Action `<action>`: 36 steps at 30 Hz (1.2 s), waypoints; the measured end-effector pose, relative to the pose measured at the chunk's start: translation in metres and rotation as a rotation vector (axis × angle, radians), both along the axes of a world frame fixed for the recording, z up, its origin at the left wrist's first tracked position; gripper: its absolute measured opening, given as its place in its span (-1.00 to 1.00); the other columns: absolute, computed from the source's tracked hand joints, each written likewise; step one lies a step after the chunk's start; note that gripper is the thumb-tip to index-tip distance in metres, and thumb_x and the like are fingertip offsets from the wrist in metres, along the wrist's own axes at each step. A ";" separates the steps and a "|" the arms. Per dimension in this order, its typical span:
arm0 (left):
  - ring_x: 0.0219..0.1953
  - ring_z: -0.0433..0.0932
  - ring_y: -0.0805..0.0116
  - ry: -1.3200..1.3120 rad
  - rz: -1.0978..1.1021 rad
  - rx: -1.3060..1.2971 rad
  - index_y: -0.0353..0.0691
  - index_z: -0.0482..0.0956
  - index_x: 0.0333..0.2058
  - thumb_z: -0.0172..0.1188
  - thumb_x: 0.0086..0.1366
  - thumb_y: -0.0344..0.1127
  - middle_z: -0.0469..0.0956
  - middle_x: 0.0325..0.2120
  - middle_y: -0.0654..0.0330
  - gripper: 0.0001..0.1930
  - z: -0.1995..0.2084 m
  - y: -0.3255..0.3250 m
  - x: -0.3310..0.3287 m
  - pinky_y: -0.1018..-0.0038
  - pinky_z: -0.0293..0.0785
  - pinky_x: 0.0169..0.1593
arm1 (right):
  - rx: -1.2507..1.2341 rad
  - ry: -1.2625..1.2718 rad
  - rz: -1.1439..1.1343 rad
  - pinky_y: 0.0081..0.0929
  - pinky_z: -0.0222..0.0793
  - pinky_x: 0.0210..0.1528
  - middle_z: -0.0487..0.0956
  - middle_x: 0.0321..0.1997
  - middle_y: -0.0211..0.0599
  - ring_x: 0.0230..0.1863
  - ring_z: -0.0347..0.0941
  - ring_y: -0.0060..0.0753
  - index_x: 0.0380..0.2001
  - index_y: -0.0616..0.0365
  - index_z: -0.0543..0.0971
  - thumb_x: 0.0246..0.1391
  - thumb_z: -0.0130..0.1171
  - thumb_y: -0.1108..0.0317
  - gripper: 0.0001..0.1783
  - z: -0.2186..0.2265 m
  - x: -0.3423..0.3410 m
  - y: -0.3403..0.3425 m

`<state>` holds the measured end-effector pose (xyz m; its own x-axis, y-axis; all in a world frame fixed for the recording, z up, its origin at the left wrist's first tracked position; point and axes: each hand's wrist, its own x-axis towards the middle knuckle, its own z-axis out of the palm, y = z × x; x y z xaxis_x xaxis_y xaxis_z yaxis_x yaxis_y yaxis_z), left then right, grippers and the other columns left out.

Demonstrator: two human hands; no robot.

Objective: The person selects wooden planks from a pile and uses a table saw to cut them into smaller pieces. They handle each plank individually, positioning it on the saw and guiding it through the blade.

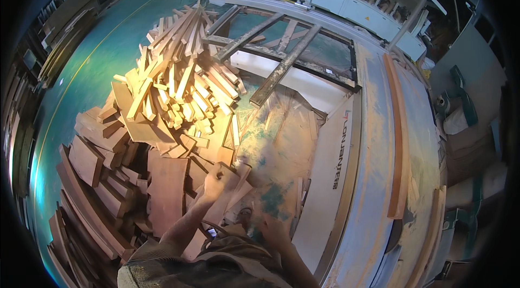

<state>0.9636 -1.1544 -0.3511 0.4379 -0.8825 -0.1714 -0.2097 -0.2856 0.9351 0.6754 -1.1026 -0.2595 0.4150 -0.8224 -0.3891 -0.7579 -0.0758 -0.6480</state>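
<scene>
Gripping a wood offcut (pixel 230 177), left hand (pixel 213 181) fingers clenched; right hand (pixel 273 228) unclear.

A workshop is shown, floored in green-painted concrete (pixel 108 55) marked with a curved yellow line. Bright light is thrown onto it at about ten o'clock. Stacks of boards (pixel 65 28) are lined along the wall at nine to eleven o'clock. White cabinets (pixel 346 6) are set at one o'clock, and a dusty machine table (pixel 374 169) is seen at three o'clock.
</scene>
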 end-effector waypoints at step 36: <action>0.31 0.28 -0.24 -0.625 -1.520 -0.668 -0.46 0.36 0.15 0.49 -0.05 -0.23 0.39 0.17 -0.25 -0.20 0.108 -0.444 -0.571 0.09 0.26 0.35 | -0.740 -1.619 -2.460 -0.47 0.20 -0.41 0.31 -0.52 -0.42 -0.46 0.28 -0.35 -0.33 0.10 0.43 0.44 -0.10 0.08 -0.66 -0.070 -0.183 0.237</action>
